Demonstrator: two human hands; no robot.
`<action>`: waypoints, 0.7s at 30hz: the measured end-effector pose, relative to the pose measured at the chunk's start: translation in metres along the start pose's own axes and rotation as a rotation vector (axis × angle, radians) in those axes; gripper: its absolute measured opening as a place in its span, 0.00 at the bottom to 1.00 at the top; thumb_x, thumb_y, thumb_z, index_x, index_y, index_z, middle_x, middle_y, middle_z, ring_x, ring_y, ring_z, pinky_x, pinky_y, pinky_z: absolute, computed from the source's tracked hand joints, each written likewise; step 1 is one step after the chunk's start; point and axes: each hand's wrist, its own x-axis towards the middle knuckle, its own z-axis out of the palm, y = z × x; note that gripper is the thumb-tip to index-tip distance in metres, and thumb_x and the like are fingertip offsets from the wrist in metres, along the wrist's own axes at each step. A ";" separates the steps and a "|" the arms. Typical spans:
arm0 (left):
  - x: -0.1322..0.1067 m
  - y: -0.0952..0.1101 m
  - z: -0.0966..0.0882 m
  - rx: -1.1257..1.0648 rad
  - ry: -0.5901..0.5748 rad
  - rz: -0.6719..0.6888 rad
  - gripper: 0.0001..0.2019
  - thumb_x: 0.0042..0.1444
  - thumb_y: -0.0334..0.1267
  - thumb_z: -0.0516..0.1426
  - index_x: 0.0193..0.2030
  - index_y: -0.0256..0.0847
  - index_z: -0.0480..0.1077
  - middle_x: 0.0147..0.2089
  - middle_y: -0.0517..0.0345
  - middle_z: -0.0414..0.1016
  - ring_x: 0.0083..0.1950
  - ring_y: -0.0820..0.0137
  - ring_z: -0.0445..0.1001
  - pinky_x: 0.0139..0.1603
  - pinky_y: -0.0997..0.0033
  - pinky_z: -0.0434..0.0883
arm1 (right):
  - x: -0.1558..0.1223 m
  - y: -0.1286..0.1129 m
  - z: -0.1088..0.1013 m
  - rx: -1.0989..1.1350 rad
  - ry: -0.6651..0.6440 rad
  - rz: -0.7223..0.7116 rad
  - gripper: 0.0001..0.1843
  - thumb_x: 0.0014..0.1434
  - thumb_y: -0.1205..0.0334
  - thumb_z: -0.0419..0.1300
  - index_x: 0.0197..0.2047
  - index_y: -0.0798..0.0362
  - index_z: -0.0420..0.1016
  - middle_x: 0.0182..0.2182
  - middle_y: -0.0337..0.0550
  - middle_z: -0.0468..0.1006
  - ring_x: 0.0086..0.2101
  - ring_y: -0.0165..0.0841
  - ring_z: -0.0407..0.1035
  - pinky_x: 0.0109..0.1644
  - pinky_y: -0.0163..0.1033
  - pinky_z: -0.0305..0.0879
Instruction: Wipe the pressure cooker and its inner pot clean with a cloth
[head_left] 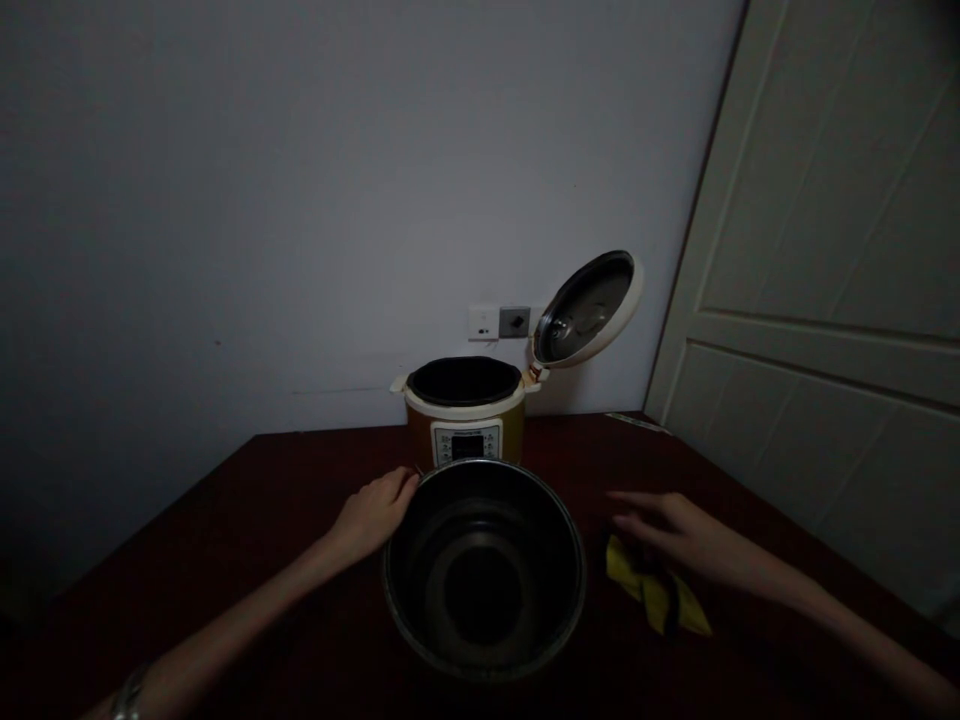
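Observation:
A dark, round inner pot (484, 590) is at the front centre, tilted so its mouth faces me. My left hand (382, 505) grips its upper left rim, with the fingers partly hidden behind the edge. To the right of the pot, my right hand (675, 530) hovers at a crumpled yellow cloth (656, 590) with dark patches. Its index finger and thumb are apart; whether it touches the cloth is hard to see. Behind the pot stands an electric pressure cooker (465, 415), its lid (589, 310) swung up to the right and its inside dark.
Everything stands on a dark red table (300, 480) against a pale wall (300, 200). A wall socket (514, 322) and a white switch plate (483, 323) sit behind the cooker. On the right is a panelled door (832, 250). The light is dim.

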 end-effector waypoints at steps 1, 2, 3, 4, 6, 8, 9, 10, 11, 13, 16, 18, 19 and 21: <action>-0.002 0.000 -0.005 0.067 -0.009 -0.007 0.27 0.59 0.54 0.38 0.47 0.40 0.69 0.49 0.43 0.74 0.50 0.53 0.72 0.48 0.54 0.65 | 0.003 -0.008 0.005 0.115 -0.022 0.036 0.35 0.58 0.42 0.51 0.61 0.58 0.61 0.33 0.47 0.77 0.31 0.35 0.73 0.29 0.36 0.70; -0.004 0.000 -0.010 0.118 -0.028 -0.010 0.28 0.59 0.55 0.38 0.43 0.40 0.71 0.45 0.43 0.76 0.48 0.52 0.73 0.46 0.54 0.66 | 0.005 -0.015 0.011 0.218 -0.045 0.074 0.37 0.57 0.42 0.51 0.62 0.58 0.58 0.32 0.46 0.76 0.28 0.33 0.72 0.25 0.34 0.69; -0.007 -0.001 -0.014 0.149 -0.051 -0.006 0.28 0.58 0.57 0.38 0.39 0.39 0.71 0.42 0.43 0.76 0.46 0.53 0.74 0.45 0.55 0.66 | 0.008 -0.020 0.018 0.301 -0.059 0.105 0.38 0.57 0.43 0.53 0.63 0.59 0.56 0.31 0.46 0.76 0.26 0.32 0.72 0.22 0.33 0.68; -0.009 -0.003 -0.018 0.152 -0.078 0.001 0.29 0.57 0.58 0.38 0.36 0.39 0.71 0.39 0.44 0.76 0.44 0.54 0.74 0.43 0.57 0.67 | 0.010 -0.023 0.025 0.361 -0.067 0.123 0.40 0.56 0.43 0.54 0.64 0.60 0.54 0.30 0.45 0.76 0.25 0.31 0.72 0.20 0.32 0.67; -0.014 -0.008 -0.021 0.078 -0.162 0.001 0.28 0.56 0.61 0.40 0.33 0.40 0.69 0.35 0.47 0.76 0.37 0.58 0.76 0.36 0.61 0.68 | 0.014 -0.028 0.037 0.426 -0.078 0.139 0.43 0.55 0.45 0.56 0.65 0.62 0.50 0.27 0.43 0.75 0.23 0.30 0.71 0.18 0.31 0.67; -0.018 -0.014 -0.018 -0.058 -0.271 -0.034 0.26 0.53 0.62 0.43 0.32 0.40 0.65 0.29 0.52 0.74 0.27 0.63 0.75 0.26 0.67 0.67 | 0.017 -0.031 0.045 0.471 -0.099 0.143 0.45 0.54 0.46 0.58 0.66 0.62 0.48 0.23 0.39 0.74 0.21 0.30 0.70 0.17 0.30 0.66; -0.019 -0.017 -0.016 -0.128 -0.310 -0.059 0.24 0.52 0.62 0.45 0.32 0.40 0.63 0.26 0.56 0.72 0.23 0.66 0.73 0.21 0.70 0.65 | 0.019 -0.032 0.048 0.493 -0.111 0.142 0.45 0.53 0.47 0.59 0.66 0.61 0.48 0.21 0.37 0.73 0.20 0.29 0.70 0.16 0.30 0.66; -0.019 -0.019 -0.013 -0.191 -0.335 -0.085 0.23 0.51 0.62 0.46 0.32 0.41 0.61 0.23 0.59 0.70 0.19 0.68 0.70 0.17 0.72 0.62 | 0.020 -0.033 0.051 0.514 -0.122 0.138 0.45 0.51 0.48 0.60 0.66 0.60 0.49 0.20 0.36 0.72 0.19 0.29 0.69 0.16 0.29 0.66; -0.019 -0.021 -0.009 -0.243 -0.345 -0.105 0.22 0.51 0.61 0.47 0.31 0.41 0.59 0.21 0.62 0.67 0.17 0.70 0.68 0.15 0.75 0.60 | 0.022 -0.034 0.053 0.533 -0.130 0.131 0.45 0.50 0.49 0.61 0.66 0.59 0.51 0.18 0.34 0.71 0.18 0.28 0.69 0.17 0.29 0.65; -0.019 -0.022 -0.003 -0.323 -0.341 -0.130 0.20 0.50 0.59 0.48 0.29 0.42 0.57 0.18 0.66 0.64 0.15 0.73 0.66 0.13 0.77 0.56 | 0.024 -0.036 0.056 0.554 -0.132 0.117 0.43 0.48 0.51 0.62 0.64 0.58 0.55 0.16 0.32 0.70 0.17 0.27 0.67 0.17 0.29 0.65; -0.022 -0.021 0.002 -0.411 -0.328 -0.141 0.19 0.50 0.58 0.48 0.27 0.43 0.56 0.15 0.68 0.61 0.13 0.74 0.63 0.11 0.79 0.54 | 0.023 -0.040 0.057 0.520 -0.114 0.105 0.40 0.47 0.53 0.62 0.62 0.57 0.60 0.15 0.30 0.69 0.15 0.27 0.66 0.18 0.29 0.65; -0.029 -0.017 -0.003 -0.461 -0.297 -0.125 0.19 0.49 0.58 0.49 0.26 0.43 0.56 0.13 0.70 0.59 0.12 0.75 0.61 0.11 0.79 0.53 | 0.019 -0.045 0.051 0.474 -0.110 0.098 0.38 0.47 0.54 0.61 0.61 0.56 0.62 0.14 0.31 0.69 0.15 0.28 0.66 0.17 0.30 0.63; -0.033 -0.014 -0.009 -0.483 -0.288 -0.114 0.19 0.49 0.58 0.50 0.26 0.43 0.56 0.13 0.70 0.58 0.12 0.76 0.60 0.12 0.79 0.53 | 0.016 -0.048 0.046 0.453 -0.109 0.088 0.37 0.48 0.55 0.60 0.61 0.56 0.63 0.14 0.31 0.69 0.14 0.28 0.66 0.16 0.30 0.63; -0.042 -0.006 -0.027 -0.526 -0.287 -0.094 0.19 0.49 0.58 0.51 0.25 0.43 0.56 0.13 0.70 0.58 0.11 0.76 0.59 0.12 0.79 0.53 | 0.011 -0.060 0.030 0.417 -0.106 0.065 0.37 0.48 0.56 0.60 0.61 0.56 0.63 0.13 0.31 0.68 0.13 0.27 0.65 0.15 0.29 0.61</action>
